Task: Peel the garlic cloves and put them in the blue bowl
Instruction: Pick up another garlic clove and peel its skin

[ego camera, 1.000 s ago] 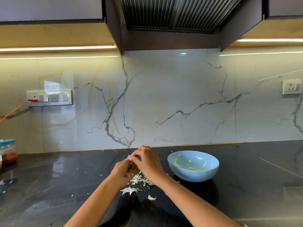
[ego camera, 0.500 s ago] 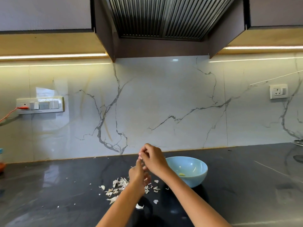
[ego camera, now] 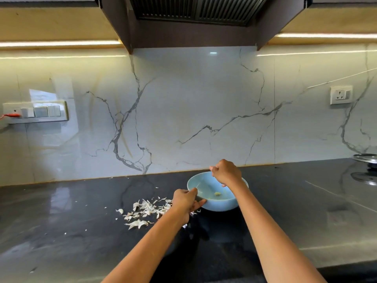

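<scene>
A: Where do the hands sit?

B: The right hand [ego camera: 225, 172] hovers over the far rim of the blue bowl [ego camera: 222, 205], fingers curled under — I cannot tell whether it pinches a clove. The left hand [ego camera: 186, 201] holds the near-left rim, probably to steady it.

A: And the garlic?

B: One pale peeled clove [ego camera: 217, 193] lies inside the bowl (mid-worktop, toward the back edge). The skins [ego camera: 145, 209] are heaped just left of it — kept apart from the peeled garlic, I'd judge.
</scene>
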